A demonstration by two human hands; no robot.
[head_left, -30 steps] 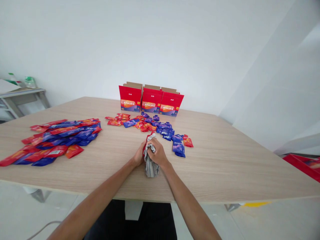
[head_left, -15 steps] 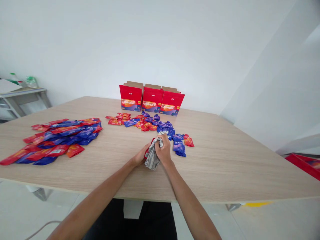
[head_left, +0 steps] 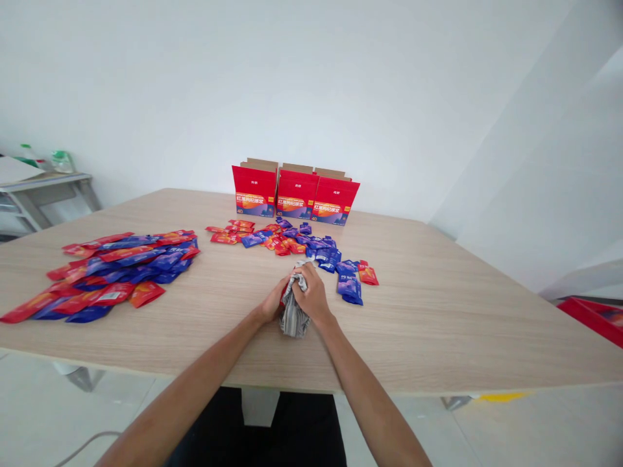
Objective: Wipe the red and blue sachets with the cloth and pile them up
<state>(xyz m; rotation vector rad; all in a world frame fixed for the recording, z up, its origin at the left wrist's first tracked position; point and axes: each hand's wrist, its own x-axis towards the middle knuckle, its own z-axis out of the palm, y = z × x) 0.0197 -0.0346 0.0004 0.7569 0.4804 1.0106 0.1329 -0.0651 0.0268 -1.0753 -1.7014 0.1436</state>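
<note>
My right hand (head_left: 311,293) is closed on a crumpled grey striped cloth (head_left: 294,316) near the front middle of the table. My left hand (head_left: 273,301) is closed around a red pouch (head_left: 282,296), pressed against the cloth; only a small red part of it shows. Just beyond my hands lies a loose scatter of blue pouches (head_left: 329,257) and red pouches (head_left: 282,246). A blue pouch (head_left: 348,285) and a red pouch (head_left: 368,274) lie to the right of my right hand.
Three open red boxes (head_left: 255,192) stand in a row at the back of the table (head_left: 428,324). A large overlapping pile of red and blue pouches (head_left: 121,266) spreads over the left side. Beyond the left end is a side table (head_left: 53,179); a red container (head_left: 588,322) sits at far right.
My right hand and the cloth have shifted slightly left and toward me, closer to my left hand. The pouches on the table and the boxes have stayed in place.
</note>
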